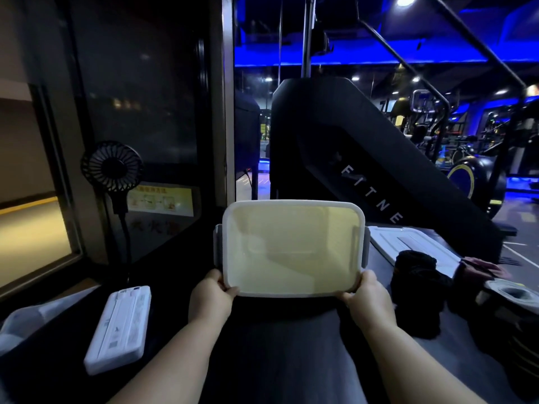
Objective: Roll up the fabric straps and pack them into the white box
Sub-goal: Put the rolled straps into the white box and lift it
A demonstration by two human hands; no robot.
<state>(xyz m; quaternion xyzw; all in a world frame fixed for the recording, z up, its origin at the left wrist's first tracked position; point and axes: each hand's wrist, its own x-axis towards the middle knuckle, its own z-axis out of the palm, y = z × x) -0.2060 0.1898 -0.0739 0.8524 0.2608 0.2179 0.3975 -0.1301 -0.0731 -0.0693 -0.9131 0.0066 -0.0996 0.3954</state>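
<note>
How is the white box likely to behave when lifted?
Probably stiff: the white box holds its shape though the left hand and right hand grip only its near corners. Likely light: it looks empty. Its smooth walls may be slippery.

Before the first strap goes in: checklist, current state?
1. Box empty: ok, nothing shows inside.
2. Grip: ok, left hand and right hand each hold the near rim.
3. Lid off: ok, it lies to the right of the box.
4. Box set flat: not ok, it is held tilted, opening toward the camera.
5. Straps rolled: cannot tell, a dark heap to the right, too dim to judge.
6. A hand free for straps: not ok, both are on the box.
</note>
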